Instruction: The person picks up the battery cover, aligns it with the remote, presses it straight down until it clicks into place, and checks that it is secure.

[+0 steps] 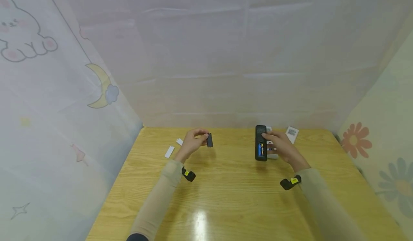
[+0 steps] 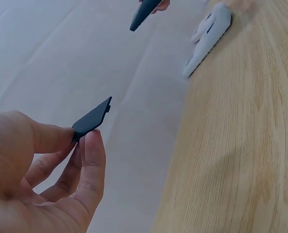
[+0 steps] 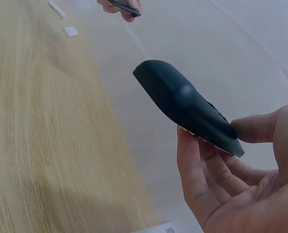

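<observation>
My left hand (image 1: 192, 144) pinches a small black battery cover (image 1: 209, 140) between thumb and fingertips, above the table. In the left wrist view the cover (image 2: 93, 118) shows a little tab on its edge. My right hand (image 1: 284, 148) grips a black remote control (image 1: 260, 133) upright, thumb on its back and fingers on the button side. Its battery compartment is uncovered, and batteries (image 1: 260, 149), one blue and one dark and copper-coloured, lie in it. The right wrist view shows the remote (image 3: 177, 97) from its side. A gap separates cover and remote.
Two white covers (image 1: 169, 152) lie on the wooden table (image 1: 206, 191) by my left hand. White remotes (image 1: 292, 135) lie behind my right hand, one partly hidden by it and the black remote. A pale cloth wall (image 1: 206, 90) rises along the table's back edge.
</observation>
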The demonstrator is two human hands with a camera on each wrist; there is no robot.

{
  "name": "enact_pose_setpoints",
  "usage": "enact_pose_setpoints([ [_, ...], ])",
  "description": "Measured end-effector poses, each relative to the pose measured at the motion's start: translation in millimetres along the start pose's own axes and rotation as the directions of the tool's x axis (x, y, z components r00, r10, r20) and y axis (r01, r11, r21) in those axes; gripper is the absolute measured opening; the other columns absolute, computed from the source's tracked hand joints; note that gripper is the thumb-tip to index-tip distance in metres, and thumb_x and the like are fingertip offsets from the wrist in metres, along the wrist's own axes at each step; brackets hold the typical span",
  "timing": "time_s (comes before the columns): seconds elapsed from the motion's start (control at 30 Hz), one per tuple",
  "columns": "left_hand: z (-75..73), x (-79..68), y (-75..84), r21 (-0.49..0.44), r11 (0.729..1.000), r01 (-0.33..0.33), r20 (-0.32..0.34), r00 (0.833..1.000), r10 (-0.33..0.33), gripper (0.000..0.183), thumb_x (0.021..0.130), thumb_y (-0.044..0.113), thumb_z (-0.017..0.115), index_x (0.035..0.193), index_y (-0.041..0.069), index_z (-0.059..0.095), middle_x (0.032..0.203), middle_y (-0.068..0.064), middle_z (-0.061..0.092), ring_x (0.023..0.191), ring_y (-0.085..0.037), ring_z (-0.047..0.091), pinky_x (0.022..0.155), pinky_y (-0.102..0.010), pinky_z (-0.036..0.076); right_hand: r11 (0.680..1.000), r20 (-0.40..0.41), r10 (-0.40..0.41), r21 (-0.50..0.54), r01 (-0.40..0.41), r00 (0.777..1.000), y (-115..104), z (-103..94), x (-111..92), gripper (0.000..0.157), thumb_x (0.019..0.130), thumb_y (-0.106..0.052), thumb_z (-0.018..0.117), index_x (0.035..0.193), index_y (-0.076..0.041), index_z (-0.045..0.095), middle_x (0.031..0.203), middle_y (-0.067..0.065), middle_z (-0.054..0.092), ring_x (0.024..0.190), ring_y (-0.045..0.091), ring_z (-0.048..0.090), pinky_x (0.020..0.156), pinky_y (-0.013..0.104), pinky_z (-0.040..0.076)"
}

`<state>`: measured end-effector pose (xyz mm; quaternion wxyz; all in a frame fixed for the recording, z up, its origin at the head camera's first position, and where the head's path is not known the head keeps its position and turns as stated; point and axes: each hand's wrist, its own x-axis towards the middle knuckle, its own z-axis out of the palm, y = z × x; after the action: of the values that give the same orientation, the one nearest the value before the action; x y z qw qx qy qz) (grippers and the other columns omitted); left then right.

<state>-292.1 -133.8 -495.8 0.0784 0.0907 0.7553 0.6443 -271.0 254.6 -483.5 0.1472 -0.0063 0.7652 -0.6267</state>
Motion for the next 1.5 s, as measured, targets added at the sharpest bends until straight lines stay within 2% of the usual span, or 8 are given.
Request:
enact_pose_setpoints([
  [0.17, 3.1, 1.1, -1.0, 0.001, 1.000, -0.005, -0.009, 1.000, 0.005, 0.031, 0.109, 0.014, 0.064, 0.136, -0.001, 0.068, 0.138, -0.021, 0.061, 0.118, -0.036, 0.072, 0.100, -0.045, 0.063, 1.000, -0.022, 0.003, 0.010, -0.002, 1.000, -1, 2.9, 2, 0.075, 0.113, -0.041, 0.055, 0.163, 0.007, 0.028, 0.130, 0.013, 0.057, 0.095, 0.016, 0.071, 0.088, 0.041, 0.067],
  [0.37, 7.8, -0.3, 3.9, -0.003, 1.000, -0.012, -0.014, 1.000, 0.012, 0.028, 0.109, 0.012, 0.064, 0.134, 0.000, 0.069, 0.137, -0.021, 0.062, 0.119, -0.038, 0.072, 0.102, -0.048, 0.062, 1.000, -0.021, 0.012, -0.019, -0.012, 1.000, -1, 7.7, 4, 0.074, 0.112, -0.043, 0.055, 0.162, 0.006, 0.031, 0.137, 0.018, 0.054, 0.096, 0.018, 0.068, 0.086, 0.038, 0.067],
  [0.6, 12.2, -5.4, 16.1, -0.017, 0.999, -0.030, -0.001, 1.000, 0.030, 0.027, 0.109, 0.014, 0.064, 0.133, 0.004, 0.070, 0.137, -0.020, 0.062, 0.119, -0.035, 0.073, 0.095, -0.035, 0.065, 0.999, -0.003, 0.018, -0.050, -0.018, 1.000, -3, 16.4, 6, 0.069, 0.112, -0.043, 0.056, 0.158, 0.005, 0.038, 0.131, 0.015, 0.060, 0.100, 0.022, 0.069, 0.085, 0.037, 0.066],
  [0.7, 13.8, -6.8, 20.6, -0.004, 0.999, -0.041, 0.005, 0.999, 0.041, 0.028, 0.109, 0.015, 0.064, 0.134, 0.004, 0.070, 0.138, -0.019, 0.062, 0.119, -0.035, 0.073, 0.095, -0.035, 0.065, 0.998, 0.005, 0.021, -0.051, -0.021, 1.000, -3, 20.8, 6, 0.070, 0.111, -0.043, 0.056, 0.160, 0.004, 0.037, 0.132, 0.016, 0.061, 0.103, 0.023, 0.069, 0.088, 0.039, 0.066],
  [1.03, 17.4, -8.5, 29.9, 0.006, 0.998, -0.061, 0.017, 0.998, 0.061, 0.031, 0.109, 0.015, 0.064, 0.136, 0.000, 0.067, 0.140, -0.020, 0.061, 0.122, -0.037, 0.072, 0.101, -0.045, 0.063, 1.000, 0.018, 0.011, -0.023, -0.011, 1.000, -3, 29.8, 10, 0.076, 0.110, -0.047, 0.058, 0.163, 0.002, 0.034, 0.144, 0.025, 0.054, 0.108, 0.027, 0.070, 0.090, 0.042, 0.066],
  [1.23, 20.3, -9.4, 34.6, 0.004, 0.998, -0.067, 0.007, 0.998, 0.067, 0.027, 0.109, 0.013, 0.063, 0.134, 0.004, 0.069, 0.139, -0.020, 0.061, 0.119, -0.036, 0.073, 0.097, -0.040, 0.065, 1.000, 0.034, 0.000, -0.023, 0.000, 0.999, -5, 32.5, 10, 0.078, 0.110, -0.048, 0.057, 0.164, 0.002, 0.030, 0.145, 0.025, 0.053, 0.112, 0.030, 0.069, 0.088, 0.038, 0.066],
  [1.5, 21.7, -7.6, 37.3, 0.010, 0.998, -0.069, 0.008, 0.998, 0.069, 0.028, 0.109, 0.012, 0.062, 0.135, 0.001, 0.068, 0.139, -0.020, 0.061, 0.118, -0.035, 0.073, 0.095, -0.036, 0.065, 1.000, 0.040, -0.002, -0.007, 0.002, 0.999, -7, 35.6, 11, 0.077, 0.111, -0.047, 0.056, 0.164, 0.003, 0.030, 0.145, 0.024, 0.054, 0.105, 0.022, 0.070, 0.085, 0.036, 0.067],
])
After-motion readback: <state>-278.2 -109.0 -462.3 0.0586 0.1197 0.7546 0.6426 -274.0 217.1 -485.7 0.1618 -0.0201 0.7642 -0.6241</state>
